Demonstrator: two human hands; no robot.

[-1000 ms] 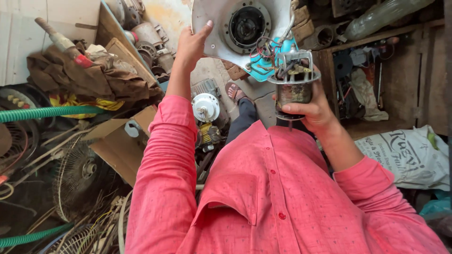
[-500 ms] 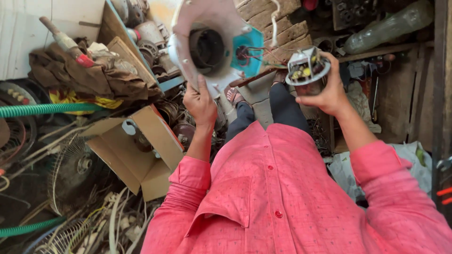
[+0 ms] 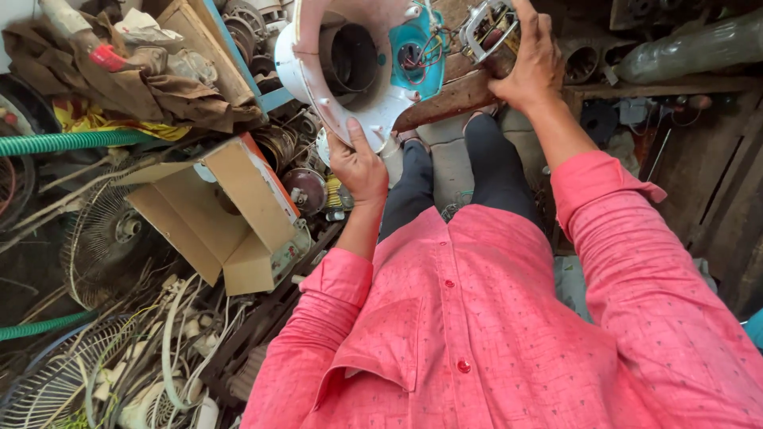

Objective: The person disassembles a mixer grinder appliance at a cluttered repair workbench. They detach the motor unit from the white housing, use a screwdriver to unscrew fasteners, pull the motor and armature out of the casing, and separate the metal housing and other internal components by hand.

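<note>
Holding the white fan housing (image 3: 350,71) up by its lower edge with my left hand (image 3: 359,165), thumb pressed on the rim and fingers curled behind it; my right hand (image 3: 531,59) is wrapped tight around the fan motor (image 3: 489,32), just beside the housing's teal back plate (image 3: 417,48), with thin wires running between them; both sit up above my knees; an open cardboard box (image 3: 230,214) and a green hose (image 3: 63,143) lie down on the left among fan grilles.

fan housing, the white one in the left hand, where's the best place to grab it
Probably the lower rim of the white fan housing, from underneath, as the left hand does. The rim is thin enough to pinch, and that keeps fingers off the wires on its teal part.
</note>
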